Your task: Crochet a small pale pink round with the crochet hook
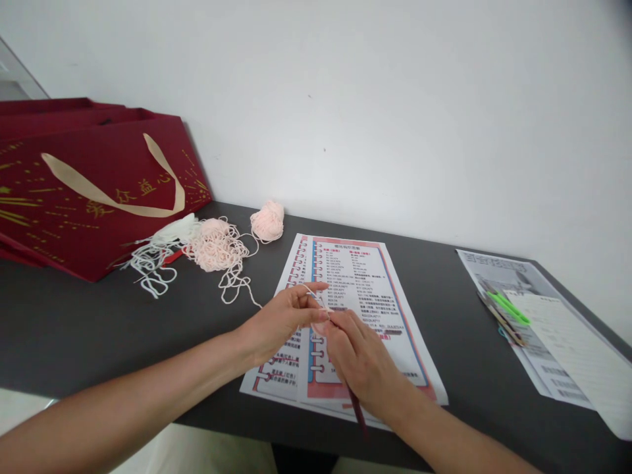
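Pale pink piece, one: I see it between the hands, above printed sheets. Left hand: pinching its edge, yarn at forefinger. Right hand: gripping a dark red handle.

Wall: white and smooth, filling the upper view, with a few small dark specks
Tabletop: dark grey, matt, its back edge running along the wall
Upper left corner: a greyish pane with a slanting edge, perhaps glass
Floor: a pale strip at lower left
Light: soft, brightest mid-wall, dimmer toward the right
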Motion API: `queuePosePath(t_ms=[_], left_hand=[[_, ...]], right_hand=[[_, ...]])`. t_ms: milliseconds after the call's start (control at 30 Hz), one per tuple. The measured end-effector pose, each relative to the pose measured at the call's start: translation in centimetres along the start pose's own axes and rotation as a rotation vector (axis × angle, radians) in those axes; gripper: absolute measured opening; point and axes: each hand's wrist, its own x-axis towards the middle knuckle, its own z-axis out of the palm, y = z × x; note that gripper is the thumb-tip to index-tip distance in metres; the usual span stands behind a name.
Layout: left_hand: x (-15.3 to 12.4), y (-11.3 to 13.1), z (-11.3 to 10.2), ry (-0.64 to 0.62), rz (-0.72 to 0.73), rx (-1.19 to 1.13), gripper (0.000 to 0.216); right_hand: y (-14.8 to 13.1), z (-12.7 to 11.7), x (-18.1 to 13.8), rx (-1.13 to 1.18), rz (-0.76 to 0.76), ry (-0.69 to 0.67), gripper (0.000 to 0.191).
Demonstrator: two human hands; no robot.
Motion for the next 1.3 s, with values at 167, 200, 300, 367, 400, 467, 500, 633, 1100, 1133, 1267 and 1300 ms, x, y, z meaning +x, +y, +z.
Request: queuePosePath(t_ms=[167, 200, 300, 367, 400, 467, 500, 633, 1100, 1133, 1267, 1300], left_hand=[[0.3, -0.1, -0.2, 0.063, 0.181, 0.222, 0.018], [0.4, -0.1, -0.3, 0.076, 0.209, 0.257, 0.021], [0.3, 0.0, -0.6, 0.111, 0.333, 0.440, 0.005], [0.1, 0.1, -0.7, 0.146, 0.400, 0.584, 0.009], [-0.1, 0.2, -0.7, 0.162, 0.419, 0.646, 0.010], [-0.3, 0.4, -0.7, 0.187, 0.436, 0.743, 0.007], [-0.4, 0.4, -0.7, 0.192, 0.441, 0.775, 0.006], [-0.4, 0.6, -0.8, 0.180, 0.450, 0.818, 0.023], [-0.6, 0.2, -1.2, 0.179, 0.639, 0.870, 0.035], [-0.6, 0.3, -1.2, 0.175, 0.650, 0.882, 0.035], [-0.9, 0.5, -1.3, 0.144, 0.700, 0.894, 0.036], [-1.0, 0.5, -1.3, 0.136, 0.720, 0.894, 0.036]], right_hand=[[-0.1, 0.4, -0.5, 0.402, 0.365, 0.140, 0.010], [-0.1, 0.4, -0.6, 0.466, 0.426, 0.171, 0.009], [0.1, 0.2, -0.2, 0.713, 0.628, 0.221, 0.006], [0.3, 0.0, 0.3, 0.969, 0.776, 0.244, 0.008], [0.5, -0.2, 0.6, 1.111, 0.833, 0.252, 0.011], [0.7, -0.5, 1.1, 1.298, 0.905, 0.258, 0.015], [0.9, -0.7, 1.2, 1.313, 0.910, 0.245, 0.016], [1.2, -1.2, 0.7, 0.896, 0.698, 0.122, 0.005], [1.3, -2.7, -0.1, 0.354, 0.049, -0.028, 0.018], [1.3, -2.6, -0.1, 0.403, 0.084, -0.008, 0.018], [1.5, -2.2, -0.1, 0.787, 0.336, 0.105, 0.013], [1.7, -2.1, -0.1, 0.911, 0.400, 0.129, 0.011]])
